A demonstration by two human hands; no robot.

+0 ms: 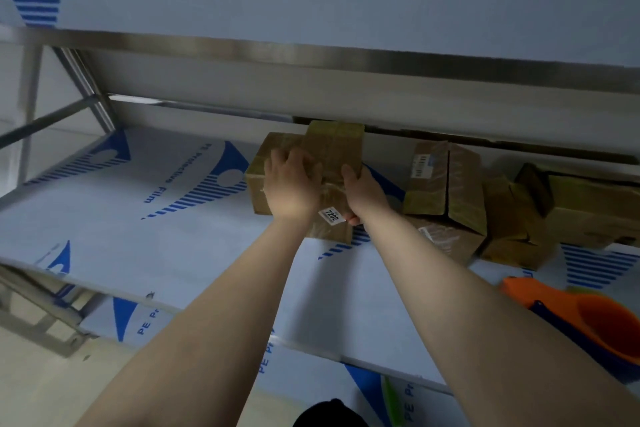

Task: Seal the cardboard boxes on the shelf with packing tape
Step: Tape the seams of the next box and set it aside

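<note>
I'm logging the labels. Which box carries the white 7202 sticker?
The leftmost box, the one both hands press on; its sticker sits between the wrists. The boxes to the right go untouched.

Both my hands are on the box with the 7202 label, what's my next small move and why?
Probably press the loose tape flat. Left hand and right hand both rest on the box, where the tape between them looks wrinkled. The orange tape dispenser lies apart.

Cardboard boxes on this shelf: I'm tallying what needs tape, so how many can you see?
About 5, though the right-hand pile overlaps and may hide more: one under both hands, a small one behind it, two stacked right of those, and a jumble at far right.
</note>
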